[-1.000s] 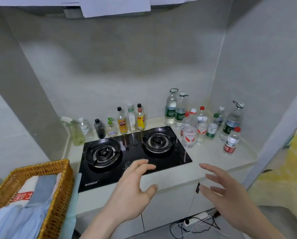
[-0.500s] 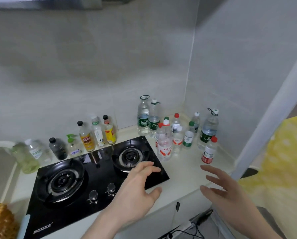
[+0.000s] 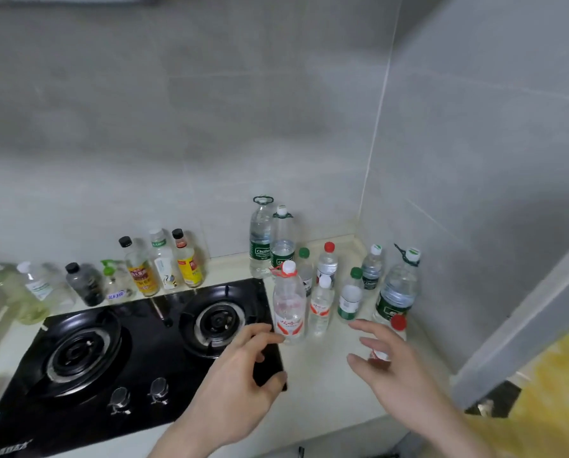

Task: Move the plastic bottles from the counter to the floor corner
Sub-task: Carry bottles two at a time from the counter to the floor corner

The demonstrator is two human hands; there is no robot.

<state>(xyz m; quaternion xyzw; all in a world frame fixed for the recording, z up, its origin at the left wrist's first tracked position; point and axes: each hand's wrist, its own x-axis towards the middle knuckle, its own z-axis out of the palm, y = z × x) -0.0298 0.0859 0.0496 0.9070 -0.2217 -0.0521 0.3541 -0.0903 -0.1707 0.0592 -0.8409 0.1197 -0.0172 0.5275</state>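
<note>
Several clear plastic water bottles stand clustered in the counter's right back corner. The nearest big one, a red-labelled bottle [image 3: 288, 305], stands by the stove's right edge. My left hand [image 3: 243, 385] hovers open just below and left of it, fingertips close to its base. My right hand [image 3: 392, 368] is open too, fingers spread in front of a small red-capped bottle [image 3: 398, 325], partly hiding it. Behind stand a large green-labelled bottle [image 3: 397, 292] and two tall green-labelled bottles [image 3: 261, 239]. Neither hand holds anything.
A black two-burner gas stove [image 3: 111, 352] fills the counter's left part. Sauce and cleaner bottles [image 3: 141, 269] line the back wall. Grey tiled walls close the corner. The pale counter [image 3: 322, 385] ends at a wall edge on the right, with a yellow surface beyond it.
The view has swung right and nearer to the bottle cluster. Both hands have reached forward toward the bottles, the right one now covering the small red-capped bottle.
</note>
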